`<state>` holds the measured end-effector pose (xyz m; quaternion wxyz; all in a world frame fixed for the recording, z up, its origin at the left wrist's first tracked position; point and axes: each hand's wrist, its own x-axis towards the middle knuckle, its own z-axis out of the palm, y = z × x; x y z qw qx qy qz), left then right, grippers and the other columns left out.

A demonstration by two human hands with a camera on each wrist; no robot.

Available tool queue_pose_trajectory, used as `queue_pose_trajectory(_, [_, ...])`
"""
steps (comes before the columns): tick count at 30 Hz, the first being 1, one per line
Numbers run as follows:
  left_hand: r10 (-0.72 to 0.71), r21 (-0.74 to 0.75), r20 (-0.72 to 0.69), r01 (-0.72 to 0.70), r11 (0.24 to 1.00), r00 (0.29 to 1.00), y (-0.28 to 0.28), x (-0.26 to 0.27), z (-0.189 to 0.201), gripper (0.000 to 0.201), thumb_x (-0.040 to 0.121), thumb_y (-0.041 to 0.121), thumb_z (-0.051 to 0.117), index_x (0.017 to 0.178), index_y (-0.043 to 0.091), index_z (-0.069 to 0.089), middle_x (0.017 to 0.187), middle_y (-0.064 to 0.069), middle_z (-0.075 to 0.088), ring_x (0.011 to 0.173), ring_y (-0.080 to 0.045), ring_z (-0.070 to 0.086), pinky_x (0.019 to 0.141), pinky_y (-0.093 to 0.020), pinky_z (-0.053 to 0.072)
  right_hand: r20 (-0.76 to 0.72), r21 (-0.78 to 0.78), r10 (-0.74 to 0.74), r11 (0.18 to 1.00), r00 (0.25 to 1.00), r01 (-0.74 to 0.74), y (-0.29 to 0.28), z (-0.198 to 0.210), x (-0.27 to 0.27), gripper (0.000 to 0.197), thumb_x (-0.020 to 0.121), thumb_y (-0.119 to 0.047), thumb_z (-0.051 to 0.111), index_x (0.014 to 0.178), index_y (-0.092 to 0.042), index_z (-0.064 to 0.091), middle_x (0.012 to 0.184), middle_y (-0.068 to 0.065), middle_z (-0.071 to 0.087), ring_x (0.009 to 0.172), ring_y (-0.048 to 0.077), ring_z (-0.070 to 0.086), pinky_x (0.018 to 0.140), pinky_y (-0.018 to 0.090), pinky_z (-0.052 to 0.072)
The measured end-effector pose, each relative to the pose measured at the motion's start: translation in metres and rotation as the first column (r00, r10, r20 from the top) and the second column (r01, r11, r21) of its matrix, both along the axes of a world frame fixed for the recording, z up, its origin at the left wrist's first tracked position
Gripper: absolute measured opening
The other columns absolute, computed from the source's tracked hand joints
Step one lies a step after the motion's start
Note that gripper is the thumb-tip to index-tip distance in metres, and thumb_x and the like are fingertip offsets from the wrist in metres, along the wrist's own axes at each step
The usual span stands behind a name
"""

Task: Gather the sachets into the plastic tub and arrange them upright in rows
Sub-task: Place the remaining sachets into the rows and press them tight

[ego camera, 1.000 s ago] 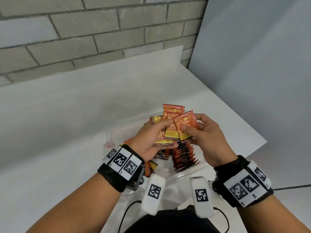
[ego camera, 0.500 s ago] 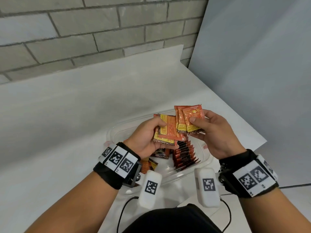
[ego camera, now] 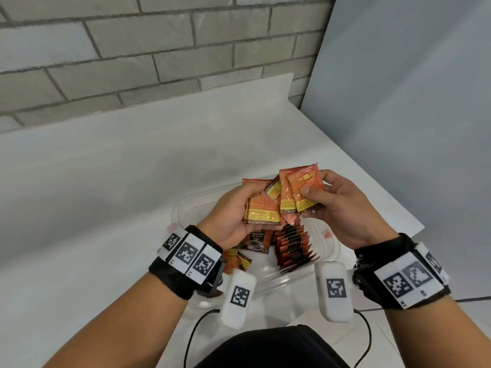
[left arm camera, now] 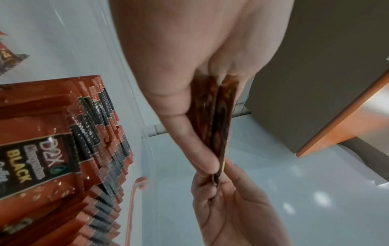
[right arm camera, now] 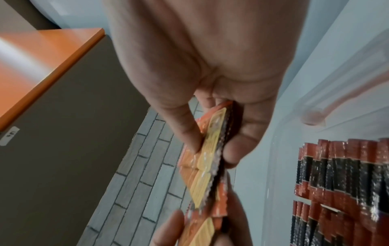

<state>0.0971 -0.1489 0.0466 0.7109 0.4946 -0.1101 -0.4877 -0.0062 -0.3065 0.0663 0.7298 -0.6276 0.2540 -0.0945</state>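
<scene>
Head view only: clear plastic tub (ego camera: 329,257) on white table (ego camera: 106,208), upright sachet row (ego camera: 292,248) inside. Wrist views only: sachet edges pinched thumb-to-finger. Left hand (ego camera: 233,219) grips one sachet stack (ego camera: 261,208); right hand (ego camera: 342,208) grips another stack (ego camera: 300,192), both above tub.

In front of me the white bench (ego camera: 111,197) runs back to a grey brick wall (ego camera: 132,49), with a pale panel (ego camera: 411,102) standing to my right. My wrist views catch an orange-topped cabinet (right arm camera: 42,55) with a dark side.
</scene>
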Motion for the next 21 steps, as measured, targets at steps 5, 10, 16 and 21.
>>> queue_pose_trajectory(5, [0.004, 0.008, 0.156, -0.005, 1.0, 0.988, 0.001, -0.002, -0.003, 0.018, 0.096, 0.014, 0.05, 0.108, 0.019, 0.063, 0.1, 0.007, 0.073, 0.094, -0.011, 0.069, 0.079, -0.029, 0.057, -0.007, 0.054, -0.067, 0.996, 0.998, 0.067, 0.002, 0.001, 0.002, 0.015, 0.09, -0.008, 0.059, 0.104, -0.013, 0.057, 0.096, 0.007, 0.071, 0.083, 0.018, 0.069, 0.066, 0.028, 0.056])
queue_pose_trajectory(10, [0.015, -0.082, 0.157, -0.003, 0.997, 0.988, -0.005, -0.008, 0.005, 0.023, 0.096, 0.023, 0.046, 0.111, 0.018, 0.062, 0.099, 0.003, 0.073, 0.093, -0.012, 0.069, 0.074, -0.026, 0.057, -0.034, 0.019, 0.027, 0.999, 0.999, -0.027, 0.018, -0.003, 0.004, 0.02, 0.094, -0.018, 0.055, 0.114, -0.016, 0.058, 0.096, 0.0, 0.073, 0.087, 0.014, 0.069, 0.069, 0.025, 0.054])
queue_pose_trajectory(16, [0.019, -0.109, 0.022, -0.016, 0.994, 1.0, -0.011, -0.003, 0.007, 0.022, 0.091, 0.006, 0.052, 0.111, 0.001, 0.061, 0.099, -0.015, 0.065, 0.09, -0.023, 0.065, 0.079, -0.031, 0.054, -0.102, -0.276, 0.227, 0.929, 0.969, -0.246, 0.033, 0.001, 0.007, 0.031, 0.097, -0.029, 0.049, 0.127, -0.028, 0.056, 0.11, -0.009, 0.07, 0.099, 0.002, 0.066, 0.084, 0.019, 0.051])
queue_pose_trajectory(21, [-0.041, -0.047, -0.052, 0.039, 0.998, 0.998, -0.011, 0.002, 0.008, 0.028, 0.084, 0.004, 0.053, 0.11, -0.007, 0.059, 0.097, -0.018, 0.063, 0.082, -0.024, 0.064, 0.075, -0.032, 0.054, -0.413, -0.616, 0.182, 0.665, 0.892, -0.421, 0.027, 0.019, 0.005, 0.069, 0.086, -0.057, 0.052, 0.146, -0.034, 0.029, 0.146, -0.005, 0.043, 0.135, 0.013, 0.04, 0.104, 0.023, 0.036])
